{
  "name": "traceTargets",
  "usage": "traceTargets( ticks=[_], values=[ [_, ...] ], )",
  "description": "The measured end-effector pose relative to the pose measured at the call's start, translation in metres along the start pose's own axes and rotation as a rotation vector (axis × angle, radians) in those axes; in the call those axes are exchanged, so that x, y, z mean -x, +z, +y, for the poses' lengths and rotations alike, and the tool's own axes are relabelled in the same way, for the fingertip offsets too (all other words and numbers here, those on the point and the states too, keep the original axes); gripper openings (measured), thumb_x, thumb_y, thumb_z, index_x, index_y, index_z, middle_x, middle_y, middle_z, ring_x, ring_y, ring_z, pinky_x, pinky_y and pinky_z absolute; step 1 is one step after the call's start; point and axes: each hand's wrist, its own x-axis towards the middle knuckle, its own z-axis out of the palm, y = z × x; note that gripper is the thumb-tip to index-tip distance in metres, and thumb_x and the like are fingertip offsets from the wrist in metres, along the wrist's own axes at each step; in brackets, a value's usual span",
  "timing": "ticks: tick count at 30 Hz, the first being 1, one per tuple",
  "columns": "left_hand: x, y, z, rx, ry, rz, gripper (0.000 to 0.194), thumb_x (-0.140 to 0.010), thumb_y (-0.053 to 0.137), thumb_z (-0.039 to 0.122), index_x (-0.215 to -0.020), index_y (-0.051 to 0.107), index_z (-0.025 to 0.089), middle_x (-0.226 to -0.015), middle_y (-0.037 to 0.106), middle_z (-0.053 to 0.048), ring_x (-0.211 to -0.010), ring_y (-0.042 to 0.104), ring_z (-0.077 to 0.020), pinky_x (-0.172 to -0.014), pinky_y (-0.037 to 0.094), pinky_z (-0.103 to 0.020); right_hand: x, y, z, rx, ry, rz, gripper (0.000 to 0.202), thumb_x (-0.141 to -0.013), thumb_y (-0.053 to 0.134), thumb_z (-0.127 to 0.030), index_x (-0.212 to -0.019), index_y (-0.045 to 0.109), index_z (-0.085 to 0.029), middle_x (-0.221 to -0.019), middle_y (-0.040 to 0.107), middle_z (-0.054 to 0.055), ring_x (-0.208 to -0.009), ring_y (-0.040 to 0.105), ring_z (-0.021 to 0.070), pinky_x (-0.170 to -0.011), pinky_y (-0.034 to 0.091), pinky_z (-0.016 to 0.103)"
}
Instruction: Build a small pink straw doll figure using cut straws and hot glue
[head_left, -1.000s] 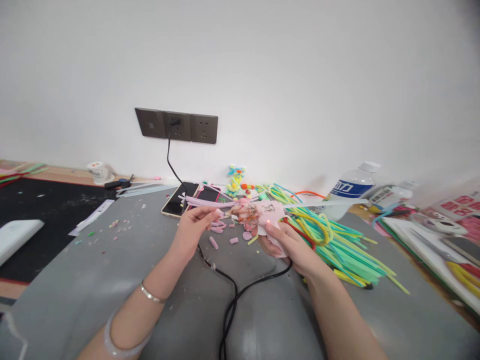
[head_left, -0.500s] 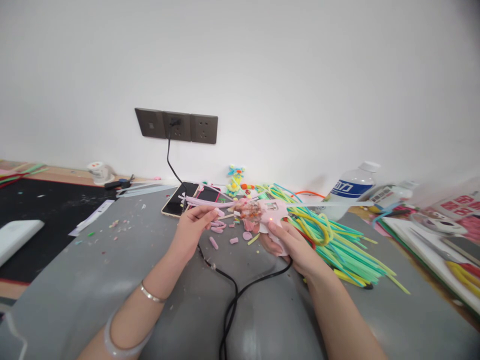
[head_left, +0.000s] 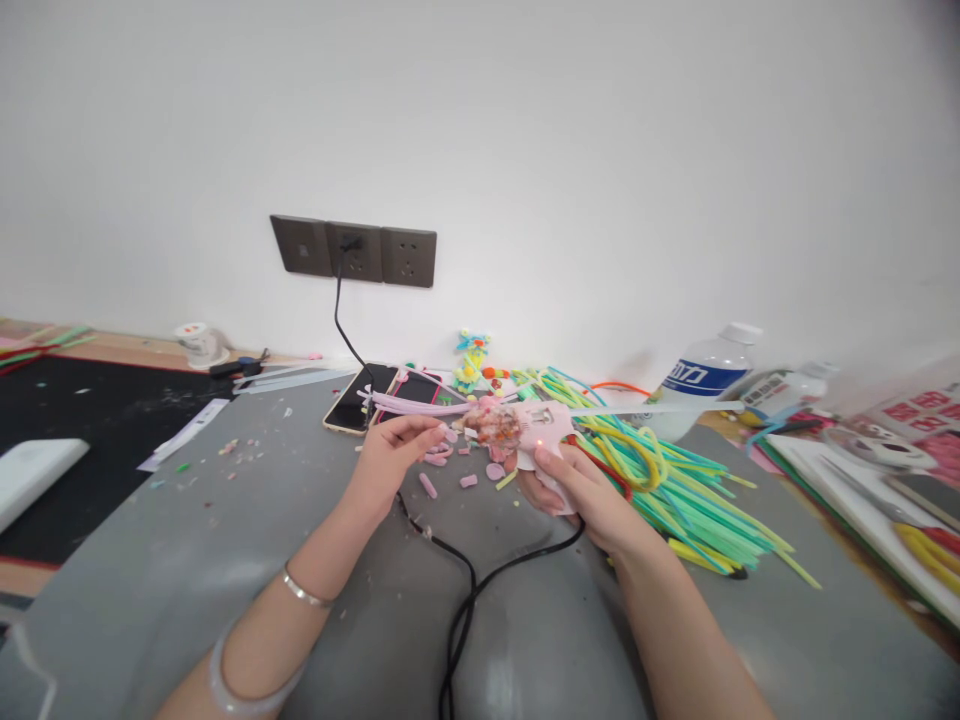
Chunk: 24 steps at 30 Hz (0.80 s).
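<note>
My right hand (head_left: pixel 559 482) is wrapped round the handle of a pink glue gun (head_left: pixel 544 425) with a small lit light. A long whitish glue stick (head_left: pixel 652 408) sticks out of its back end, to the right. The gun's nozzle end is caked with pinkish and orange residue and points left. Just left of the nozzle, my left hand (head_left: pixel 394 455) pinches a small lilac piece (head_left: pixel 449 433) between thumb and fingertips. Below lie short lilac pieces (head_left: pixel 427 486) on the grey mat (head_left: pixel 300 520).
A phone (head_left: pixel 349 405) lies behind my left hand. Green and yellow fuzzy stems (head_left: pixel 697 500) spread on the right, before a bottle (head_left: pixel 709 370). A black cable (head_left: pixel 465 610) crosses the mat. Scissors (head_left: pixel 926 550) lie far right; a small colourful figure (head_left: pixel 471 360) stands at the wall.
The lilac piece in my left hand has turned and come close to the nozzle. A thin pale stick seen beside my left fingertips no longer shows. My right hand has barely moved.
</note>
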Motion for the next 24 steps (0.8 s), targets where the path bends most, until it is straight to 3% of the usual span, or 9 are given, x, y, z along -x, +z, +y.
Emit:
traceTargets(
  ticks=[5, 10, 24],
  values=[
    [-0.0003, 0.0006, 0.0015, -0.004, 0.008, -0.001, 0.024, -0.050, 0.091, 0.029, -0.066, 0.078, 0.017, -0.055, 0.068, 0.002, -0.049, 0.052, -0.0055, -0.050, 0.047, -0.016, 0.0000, 0.0001, -0.0001, -0.018, 0.008, 0.005, 0.048, -0.093, 0.050, -0.057, -0.067, 0.056, -0.017, -0.046, 0.035, -0.007, -0.041, 0.027, 0.0079, -0.045, 0.022, 0.025],
    [-0.0005, 0.0000, 0.0013, 0.012, 0.012, -0.005, 0.026, -0.049, 0.092, 0.031, -0.066, 0.078, 0.017, -0.057, 0.069, 0.001, -0.050, 0.054, -0.0077, -0.051, 0.050, -0.019, -0.0001, -0.0008, -0.0005, 0.025, 0.000, -0.006, 0.059, -0.093, 0.048, -0.059, -0.050, 0.043, -0.019, -0.045, 0.035, -0.005, -0.042, 0.028, 0.0076, -0.046, 0.022, 0.026],
    [-0.0025, -0.0029, -0.0011, -0.003, 0.078, 0.028, 0.024, -0.054, 0.090, 0.032, -0.070, 0.078, 0.017, -0.059, 0.068, 0.001, -0.053, 0.050, -0.0070, -0.052, 0.042, -0.019, 0.0005, -0.0025, -0.0004, 0.052, -0.006, -0.018, 0.060, -0.094, 0.046, -0.060, -0.051, 0.042, -0.019, -0.045, 0.035, -0.005, -0.042, 0.027, 0.0075, -0.046, 0.022, 0.027]
  ],
)
